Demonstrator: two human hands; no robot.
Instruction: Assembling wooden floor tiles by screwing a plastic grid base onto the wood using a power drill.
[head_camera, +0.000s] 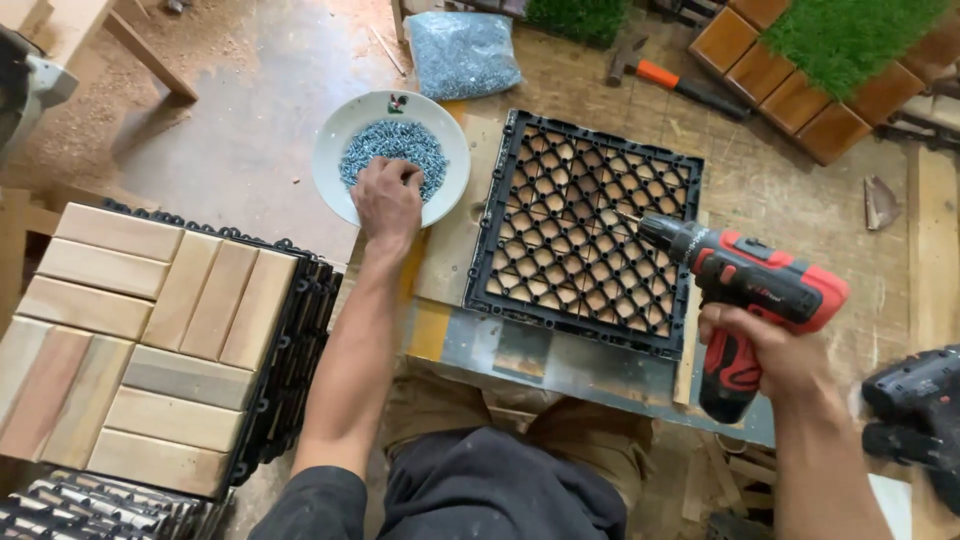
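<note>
**Left fingers in the screws, drill poised over the grid**

My left hand (388, 197) is stretched out toward 11 o'clock from my lap, its fingers (400, 175) curled down into the heap of small silver screws (392, 145) in the white bowl (335, 150). The fingertips are buried in the pile, so I cannot tell whether they have closed on a screw or are only touching the heap.

My right hand (775, 350) sits at about 3 o'clock, wrapped tight around the grip of the red and black cordless drill (755, 290). The drill's long axis runs from my fist up toward 10 o'clock, its bit tip (628, 216) hanging over the right part of the black plastic grid tile (585, 235), which lies flat on the table (520, 350) with wooden slats showing through its openings.

The bowl lies just beside the grid's upper left corner, at 9 to 10 o'clock from the bit. So the screws are on my left hand's side, and the drill's nose points across the grid toward them.

At 7 o'clock stands a stack of finished wooden tiles (140, 340); a bag of screws (462, 52) lies at 12.
</note>
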